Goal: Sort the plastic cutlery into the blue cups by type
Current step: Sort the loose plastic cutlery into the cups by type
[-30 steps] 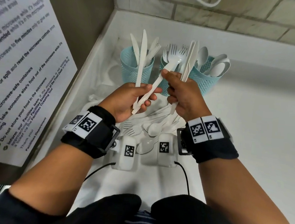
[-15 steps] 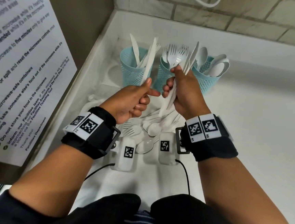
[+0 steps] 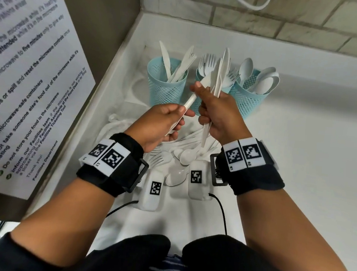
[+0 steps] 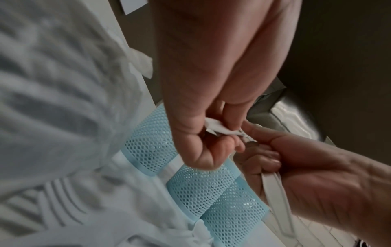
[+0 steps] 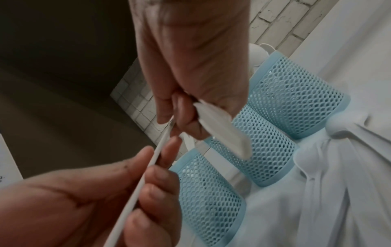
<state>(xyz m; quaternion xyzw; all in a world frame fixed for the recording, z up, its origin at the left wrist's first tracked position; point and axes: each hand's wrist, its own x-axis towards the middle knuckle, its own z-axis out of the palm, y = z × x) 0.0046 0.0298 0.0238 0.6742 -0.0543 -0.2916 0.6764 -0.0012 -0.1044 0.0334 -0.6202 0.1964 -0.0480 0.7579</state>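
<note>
Three blue mesh cups stand in a row at the back: the left cup (image 3: 165, 86) holds knives, the middle cup (image 3: 197, 103) forks, the right cup (image 3: 251, 98) spoons. In front of the middle cup, my right hand (image 3: 206, 103) grips a bundle of white knives (image 3: 221, 72) upright. My left hand (image 3: 180, 116) pinches the handle of a white cutlery piece (image 3: 195, 95) that slants up into the right hand's thumb grip. Its head is lost among the forks. The right wrist view shows that handle (image 5: 148, 175) running between both hands.
Loose white forks and spoons (image 3: 184, 153) lie in a pile on the white counter under my hands. Two white marker-tagged devices (image 3: 155, 189) (image 3: 197, 180) sit nearer me. A wall with a printed notice (image 3: 27, 79) closes the left side, and a brick wall (image 3: 269, 20) the back.
My left hand carried a knife to the left cup and let it go. It then came back and took hold of the handle of a piece the right hand holds.
</note>
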